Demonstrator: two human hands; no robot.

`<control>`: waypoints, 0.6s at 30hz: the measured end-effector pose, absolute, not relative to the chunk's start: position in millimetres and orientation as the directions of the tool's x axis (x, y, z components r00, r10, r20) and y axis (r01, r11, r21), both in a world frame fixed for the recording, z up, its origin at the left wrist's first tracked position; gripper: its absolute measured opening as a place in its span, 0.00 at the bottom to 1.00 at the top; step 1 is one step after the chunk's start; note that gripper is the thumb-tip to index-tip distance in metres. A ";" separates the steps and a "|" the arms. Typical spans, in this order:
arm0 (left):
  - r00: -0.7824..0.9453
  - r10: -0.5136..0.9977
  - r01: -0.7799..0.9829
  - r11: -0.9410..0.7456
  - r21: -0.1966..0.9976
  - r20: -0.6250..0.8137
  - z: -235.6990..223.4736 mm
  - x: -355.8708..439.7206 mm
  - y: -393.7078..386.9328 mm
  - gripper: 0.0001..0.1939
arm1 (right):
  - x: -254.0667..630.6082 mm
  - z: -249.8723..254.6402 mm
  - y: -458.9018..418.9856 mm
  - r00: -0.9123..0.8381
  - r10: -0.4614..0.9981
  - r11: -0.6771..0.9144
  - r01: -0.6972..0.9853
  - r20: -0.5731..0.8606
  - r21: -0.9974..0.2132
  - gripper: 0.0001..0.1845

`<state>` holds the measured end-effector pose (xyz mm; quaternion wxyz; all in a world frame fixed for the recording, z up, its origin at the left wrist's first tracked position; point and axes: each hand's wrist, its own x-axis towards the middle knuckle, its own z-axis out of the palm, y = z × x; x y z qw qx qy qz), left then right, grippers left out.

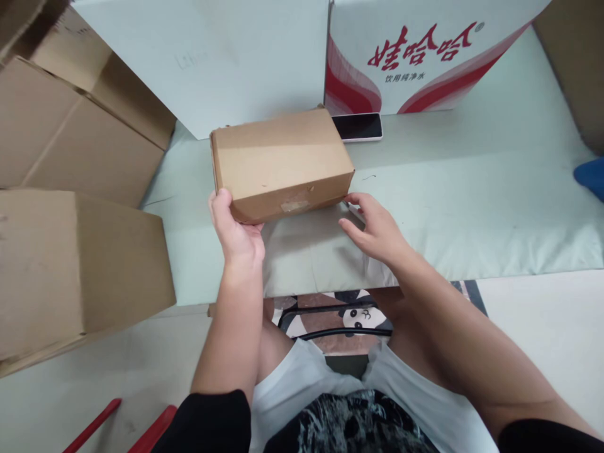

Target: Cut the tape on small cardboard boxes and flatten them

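Cardboard box (283, 157): oblong, matte, in left hand (236, 231).

The white carton (425, 94) at right reads "娃哈哈" in large red characters with a small ® and, beneath, "饮用纯净水" in small dark characters, while the white panel (245, 69) beside it bears faint, illegible handwriting.

Around the box (283, 154), the widest way through runs over the cloth (472, 195) toward 3 o'clock, as far as a blue thing (592, 178) at the edge of view. At 12, a white carton (226, 56) walls off passage; at 1, a printed carton (425, 50) does likewise, with a phone (361, 127) (low, flat) before it. Brown cartons (125, 251) bound a narrower lane at 9. The left hand (238, 233) blocks 7, the right hand (375, 229) 4; between them, 6 offers an opening.
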<state>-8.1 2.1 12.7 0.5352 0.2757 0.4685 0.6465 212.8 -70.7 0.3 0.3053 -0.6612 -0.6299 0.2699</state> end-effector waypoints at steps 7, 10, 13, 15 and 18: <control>-0.272 0.952 -0.423 0.017 0.906 -0.144 13.0 -8.7 2.3 0.25 | 213.0 0.8 -71.3 0.069 0.998 -0.044 0.662 0.002 -0.748 0.24; -0.275 0.952 -0.443 0.001 0.896 -0.137 12.0 -9.6 3.0 0.26 | 212.8 2.1 -71.2 0.055 0.998 -0.038 0.668 -0.002 -0.743 0.25; -0.267 0.954 -0.452 -0.003 0.892 -0.132 11.3 -9.6 3.4 0.28 | 212.8 0.9 -71.1 0.045 0.999 -0.023 0.664 0.009 -0.748 0.25; -0.270 0.954 -0.442 -0.003 0.897 -0.130 11.4 -9.0 3.6 0.29 | 213.4 -1.9 -71.0 0.048 0.998 -0.005 0.646 0.034 -0.763 0.25; -0.274 0.953 -0.432 -0.001 0.902 -0.130 12.6 -7.9 3.7 0.28 | 214.6 -7.2 -71.1 0.059 0.996 0.020 0.616 0.071 -0.788 0.25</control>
